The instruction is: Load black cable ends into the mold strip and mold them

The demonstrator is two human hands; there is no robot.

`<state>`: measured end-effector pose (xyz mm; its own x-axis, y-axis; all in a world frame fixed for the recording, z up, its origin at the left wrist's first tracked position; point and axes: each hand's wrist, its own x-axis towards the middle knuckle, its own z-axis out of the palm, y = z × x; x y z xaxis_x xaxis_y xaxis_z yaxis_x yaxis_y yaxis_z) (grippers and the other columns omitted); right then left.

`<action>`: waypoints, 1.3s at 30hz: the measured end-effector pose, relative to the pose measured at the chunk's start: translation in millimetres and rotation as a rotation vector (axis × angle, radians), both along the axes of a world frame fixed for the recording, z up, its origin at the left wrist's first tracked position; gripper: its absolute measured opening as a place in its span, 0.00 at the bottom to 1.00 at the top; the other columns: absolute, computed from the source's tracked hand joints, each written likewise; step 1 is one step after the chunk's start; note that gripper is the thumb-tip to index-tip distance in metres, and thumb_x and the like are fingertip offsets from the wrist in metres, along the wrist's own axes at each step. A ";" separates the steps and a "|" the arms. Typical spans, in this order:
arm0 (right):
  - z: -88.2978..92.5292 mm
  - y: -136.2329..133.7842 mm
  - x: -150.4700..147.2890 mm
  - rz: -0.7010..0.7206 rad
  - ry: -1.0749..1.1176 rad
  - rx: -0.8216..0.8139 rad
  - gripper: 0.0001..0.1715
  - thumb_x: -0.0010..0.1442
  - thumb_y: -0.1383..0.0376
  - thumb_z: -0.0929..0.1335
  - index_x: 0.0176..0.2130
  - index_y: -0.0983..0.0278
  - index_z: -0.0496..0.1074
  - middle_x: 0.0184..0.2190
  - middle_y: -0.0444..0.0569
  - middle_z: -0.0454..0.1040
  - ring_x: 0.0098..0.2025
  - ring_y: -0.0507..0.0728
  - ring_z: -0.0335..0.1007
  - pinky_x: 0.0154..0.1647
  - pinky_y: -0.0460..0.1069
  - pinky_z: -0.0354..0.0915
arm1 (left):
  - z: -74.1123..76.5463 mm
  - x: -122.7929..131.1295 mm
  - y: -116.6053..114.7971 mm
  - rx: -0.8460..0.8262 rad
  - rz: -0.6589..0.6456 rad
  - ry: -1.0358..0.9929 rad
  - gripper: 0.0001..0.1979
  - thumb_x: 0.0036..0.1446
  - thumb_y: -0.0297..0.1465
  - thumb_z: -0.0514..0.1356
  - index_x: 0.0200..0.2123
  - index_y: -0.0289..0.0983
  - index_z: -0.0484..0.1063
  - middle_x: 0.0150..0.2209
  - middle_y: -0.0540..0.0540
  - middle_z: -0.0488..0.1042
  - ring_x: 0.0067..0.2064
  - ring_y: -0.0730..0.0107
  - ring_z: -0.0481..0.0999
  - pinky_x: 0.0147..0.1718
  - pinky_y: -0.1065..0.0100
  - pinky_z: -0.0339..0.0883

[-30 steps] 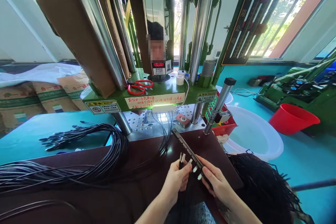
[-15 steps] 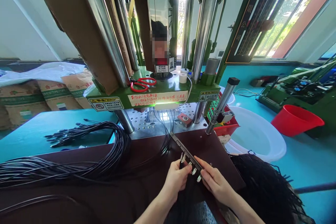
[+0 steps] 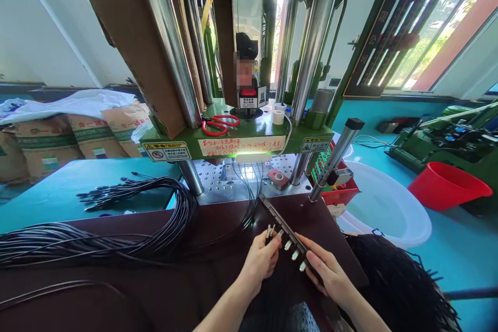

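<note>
My left hand (image 3: 261, 259) pinches metal-tipped cable ends (image 3: 270, 231) beside the slotted black bar (image 3: 286, 233) that my right hand (image 3: 324, 270) grips; seating them needs careful alignment.

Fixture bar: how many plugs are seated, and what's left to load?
Three metal plugs already sit along the near end of the bar, which the right hand steadies. The left hand holds a few more plugs at the next slot. The bar's far end looks unfilled, and a cable bundle lies on the left.
</note>
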<state>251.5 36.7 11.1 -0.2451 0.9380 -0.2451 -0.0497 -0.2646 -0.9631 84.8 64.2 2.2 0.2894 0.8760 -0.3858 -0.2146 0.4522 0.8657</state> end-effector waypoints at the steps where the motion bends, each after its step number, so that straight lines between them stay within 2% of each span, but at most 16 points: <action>1: -0.8 0.1 0.2 0.009 -0.009 0.003 0.35 0.53 0.48 0.64 0.55 0.64 0.62 0.16 0.39 0.58 0.13 0.43 0.45 0.09 0.40 0.42 | 1.4 0.0 0.0 -0.010 -0.011 -0.004 0.20 0.45 0.50 0.56 0.24 0.40 0.56 0.09 0.63 0.47 0.11 0.85 0.40 0.07 0.79 0.33; 4: -5.6 0.5 1.5 0.043 -0.053 0.039 0.37 0.54 0.47 0.63 0.56 0.66 0.60 0.15 0.37 0.54 0.13 0.44 0.43 0.10 0.41 0.42 | 5.1 -1.2 -0.1 -0.032 -0.001 -0.008 0.19 0.44 0.49 0.57 0.24 0.39 0.57 0.09 0.63 0.47 0.11 0.85 0.40 0.08 0.79 0.33; 9: -13.3 -0.4 2.8 0.170 -0.210 0.154 0.31 0.60 0.53 0.59 0.59 0.64 0.55 0.17 0.37 0.51 0.17 0.46 0.44 0.16 0.43 0.42 | 3.1 -2.6 -2.7 -0.055 0.039 0.020 0.20 0.43 0.50 0.57 0.22 0.39 0.57 0.09 0.62 0.47 0.11 0.85 0.41 0.08 0.78 0.33; 12: -12.7 -0.6 2.4 0.172 -0.188 0.140 0.31 0.61 0.53 0.59 0.59 0.64 0.54 0.17 0.37 0.52 0.17 0.46 0.44 0.16 0.43 0.42 | -0.9 -5.1 -2.1 0.019 0.089 0.044 0.20 0.44 0.49 0.57 0.22 0.37 0.60 0.11 0.61 0.49 0.12 0.84 0.45 0.09 0.77 0.38; 14: -11.2 0.0 2.4 0.129 -0.128 0.095 0.32 0.59 0.51 0.59 0.58 0.65 0.56 0.17 0.37 0.53 0.17 0.45 0.45 0.15 0.43 0.42 | -2.6 -9.5 0.5 0.166 0.206 0.070 0.20 0.46 0.48 0.56 0.23 0.35 0.64 0.14 0.57 0.56 0.15 0.83 0.54 0.12 0.77 0.48; 16: -10.5 1.1 2.9 0.074 -0.085 0.061 0.35 0.57 0.49 0.61 0.57 0.66 0.58 0.16 0.37 0.53 0.15 0.45 0.44 0.13 0.42 0.41 | -2.9 -15.2 3.3 0.261 0.372 0.068 0.20 0.48 0.47 0.55 0.26 0.34 0.67 0.16 0.56 0.59 0.17 0.82 0.57 0.15 0.78 0.52; 19: -12.4 3.1 4.7 0.027 -0.063 0.054 0.38 0.55 0.47 0.62 0.57 0.66 0.58 0.14 0.36 0.53 0.13 0.45 0.43 0.10 0.41 0.40 | -1.7 -20.1 4.3 0.177 0.499 0.011 0.21 0.51 0.50 0.50 0.33 0.38 0.64 0.12 0.61 0.50 0.13 0.83 0.47 0.10 0.79 0.44; 21: -14.8 3.8 6.1 0.039 -0.062 0.070 0.36 0.56 0.48 0.61 0.57 0.66 0.58 0.14 0.36 0.53 0.13 0.44 0.43 0.10 0.41 0.40 | -0.9 -18.5 2.4 0.117 0.481 0.000 0.20 0.50 0.52 0.48 0.30 0.40 0.59 0.11 0.62 0.46 0.11 0.83 0.42 0.08 0.79 0.38; 24: -16.6 2.9 7.1 0.072 -0.055 0.091 0.32 0.57 0.50 0.61 0.56 0.64 0.60 0.14 0.36 0.54 0.12 0.43 0.43 0.10 0.40 0.40 | -0.9 -12.3 -0.7 0.117 0.342 0.008 0.22 0.46 0.53 0.52 0.24 0.41 0.54 0.10 0.63 0.49 0.10 0.84 0.42 0.07 0.80 0.38; 26: -15.8 1.5 7.2 0.091 -0.050 0.096 0.30 0.58 0.51 0.61 0.55 0.63 0.61 0.17 0.39 0.59 0.13 0.43 0.44 0.10 0.40 0.41 | -1.5 -9.1 -0.9 0.110 0.225 0.005 0.23 0.43 0.53 0.55 0.22 0.39 0.56 0.09 0.62 0.50 0.09 0.85 0.43 0.06 0.79 0.38; 28: -13.7 0.4 7.1 0.123 -0.057 0.102 0.29 0.58 0.52 0.61 0.55 0.62 0.61 0.21 0.42 0.64 0.13 0.42 0.46 0.11 0.40 0.42 | -2.1 -8.3 0.2 0.092 0.173 -0.007 0.24 0.39 0.54 0.57 0.21 0.38 0.59 0.07 0.62 0.50 0.08 0.86 0.44 0.05 0.79 0.39; 35: -10.3 1.8 7.8 0.205 -0.112 0.076 0.30 0.60 0.51 0.59 0.57 0.63 0.58 0.21 0.42 0.61 0.15 0.44 0.45 0.13 0.42 0.41 | -4.5 -12.4 2.1 0.051 0.186 -0.078 0.26 0.35 0.55 0.59 0.20 0.37 0.61 0.06 0.62 0.49 0.07 0.86 0.43 0.05 0.78 0.37; 39: -9.6 1.5 6.6 0.259 -0.203 0.134 0.30 0.60 0.53 0.59 0.58 0.62 0.56 0.20 0.39 0.56 0.17 0.45 0.44 0.16 0.43 0.41 | -9.5 -10.9 2.6 0.056 0.235 -0.041 0.25 0.36 0.54 0.59 0.18 0.37 0.59 0.06 0.62 0.47 0.08 0.87 0.42 0.06 0.78 0.36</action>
<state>258.1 38.1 1.4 -0.4378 0.8784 -0.1919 0.1984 -0.1138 -0.9735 73.9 66.7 -7.3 0.0891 0.9408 -0.3271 -0.3435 0.3372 0.8765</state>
